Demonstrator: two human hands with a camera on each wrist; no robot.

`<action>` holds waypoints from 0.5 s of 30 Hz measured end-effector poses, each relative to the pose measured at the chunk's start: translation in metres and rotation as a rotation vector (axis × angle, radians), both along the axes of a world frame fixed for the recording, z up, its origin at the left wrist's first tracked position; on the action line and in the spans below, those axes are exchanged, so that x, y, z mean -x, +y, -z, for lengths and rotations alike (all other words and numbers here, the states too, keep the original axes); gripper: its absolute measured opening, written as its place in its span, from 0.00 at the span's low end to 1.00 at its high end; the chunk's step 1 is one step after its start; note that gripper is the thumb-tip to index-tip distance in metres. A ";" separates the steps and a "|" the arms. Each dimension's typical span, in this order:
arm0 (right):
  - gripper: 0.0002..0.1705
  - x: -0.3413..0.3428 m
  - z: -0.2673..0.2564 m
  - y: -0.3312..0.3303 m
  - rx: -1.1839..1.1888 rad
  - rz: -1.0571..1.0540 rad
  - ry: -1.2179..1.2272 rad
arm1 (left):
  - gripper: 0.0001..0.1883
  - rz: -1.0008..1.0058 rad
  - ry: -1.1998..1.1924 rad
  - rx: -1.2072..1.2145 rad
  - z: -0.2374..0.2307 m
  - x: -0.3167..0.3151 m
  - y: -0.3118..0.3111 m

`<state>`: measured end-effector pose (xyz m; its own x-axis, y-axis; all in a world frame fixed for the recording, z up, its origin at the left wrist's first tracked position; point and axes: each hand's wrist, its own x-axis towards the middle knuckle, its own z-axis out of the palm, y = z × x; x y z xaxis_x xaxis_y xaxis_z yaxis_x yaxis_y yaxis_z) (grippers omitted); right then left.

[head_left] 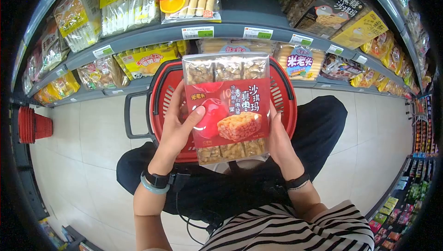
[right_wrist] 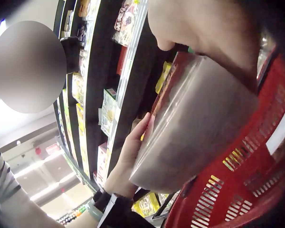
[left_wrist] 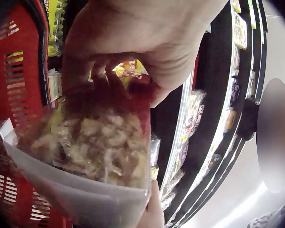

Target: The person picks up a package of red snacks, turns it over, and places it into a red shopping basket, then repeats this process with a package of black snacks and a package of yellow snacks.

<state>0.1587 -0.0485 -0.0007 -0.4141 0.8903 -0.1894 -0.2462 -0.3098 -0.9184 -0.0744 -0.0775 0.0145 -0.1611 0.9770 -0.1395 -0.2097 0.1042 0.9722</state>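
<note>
A clear-wrapped pack of sachima pastry (head_left: 240, 129) with a red label faces up in the head view, held upright between both hands over the red basket (head_left: 287, 89). My left hand (head_left: 177, 124) grips its left side, thumb lying on the front of the label and fingers going behind. Along the right side, my right hand (head_left: 280, 142) holds the edge, its fingers mostly hidden behind the pack. In the left wrist view, the pack's end with pale pastry pieces (left_wrist: 102, 142) shows under the left hand. Its whitish underside (right_wrist: 199, 118) fills the middle of the right wrist view.
Shelves with a grey edge (head_left: 152, 41) curve across the front, holding biscuit bags (head_left: 129, 6) and dark sachima packs (head_left: 323, 9). The basket's black handle (head_left: 130, 117) sticks out left. Stacked red baskets (head_left: 34, 124) stand far left on the pale tile floor (head_left: 92, 131).
</note>
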 end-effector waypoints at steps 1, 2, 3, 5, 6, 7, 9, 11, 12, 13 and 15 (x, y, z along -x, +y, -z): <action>0.42 0.000 -0.001 0.002 -0.001 0.000 0.000 | 0.41 0.003 0.015 -0.009 0.002 0.000 0.000; 0.42 -0.001 -0.003 0.004 -0.028 -0.013 -0.009 | 0.41 0.004 0.015 -0.010 0.002 0.000 0.000; 0.42 -0.002 -0.004 0.005 -0.054 -0.025 -0.017 | 0.41 0.006 0.018 -0.024 0.003 0.000 0.001; 0.43 -0.001 0.000 0.007 -0.065 -0.014 -0.022 | 0.42 0.008 0.022 -0.039 0.002 0.000 0.001; 0.43 -0.001 0.001 0.007 -0.076 -0.004 -0.028 | 0.42 0.003 0.042 -0.049 0.002 0.000 0.001; 0.43 -0.002 0.001 0.009 -0.076 -0.004 -0.028 | 0.43 -0.003 0.062 -0.059 0.001 0.000 0.001; 0.43 -0.003 -0.002 0.015 -0.130 -0.062 -0.076 | 0.43 -0.004 0.063 -0.050 0.003 0.002 0.003; 0.43 0.000 -0.005 0.019 -0.058 -0.042 -0.116 | 0.43 -0.008 0.064 -0.042 0.007 0.005 0.007; 0.43 0.001 -0.005 0.020 0.015 -0.020 -0.155 | 0.43 -0.010 0.137 -0.071 0.012 0.008 0.010; 0.43 0.004 -0.002 0.023 0.014 -0.020 -0.155 | 0.43 -0.012 0.209 -0.100 0.016 0.009 0.012; 0.48 0.010 0.015 0.034 0.168 -0.137 0.119 | 0.43 -0.026 0.298 -0.140 0.022 0.011 0.015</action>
<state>0.1491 -0.0146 -0.0152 -0.5570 0.7846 -0.2722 -0.2951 -0.4933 -0.8183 -0.0851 -0.0626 -0.0075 -0.1995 0.9784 0.0533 0.0849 -0.0369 0.9957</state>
